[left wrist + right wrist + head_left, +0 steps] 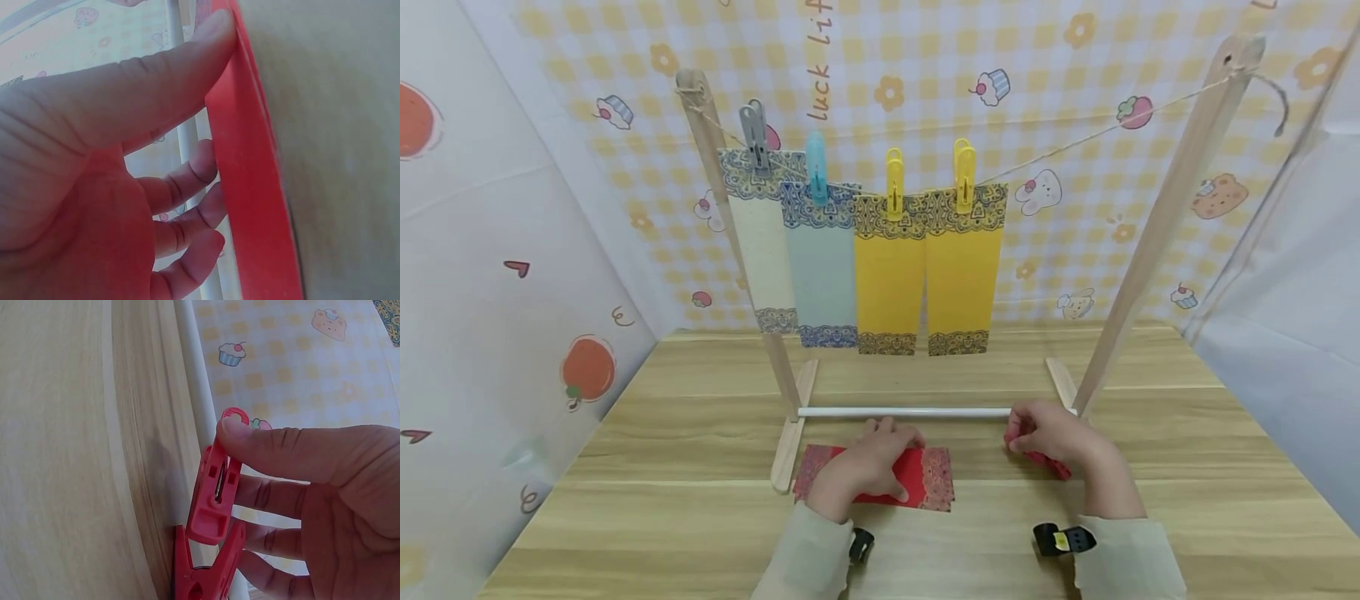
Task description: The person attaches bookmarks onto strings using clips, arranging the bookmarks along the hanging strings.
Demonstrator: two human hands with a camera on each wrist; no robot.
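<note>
My left hand point(868, 462) lies over red patterned paper cards point(938, 479) on the table, thumb at the near edge and fingers at the far edge. In the left wrist view, the thumb touches the red card point(250, 206) and the other fingertips bend toward it. My right hand point(1054, 429) pinches a red clothespin point(215, 487) by its handle end between thumb and finger. Just below it is a second red clothespin point(209, 572), apparently on the table. Where the right index finger touches is mostly hidden behind the clothespin.
A wooden stand's left post point(730, 225) and right post point(1157, 225) carry a string. From it hang cream point(765, 250), pale blue point(823, 275) and two yellow cards point(891, 283), held by grey, blue and yellow clothespins. A white rod point(910, 412) joins the posts low down.
</note>
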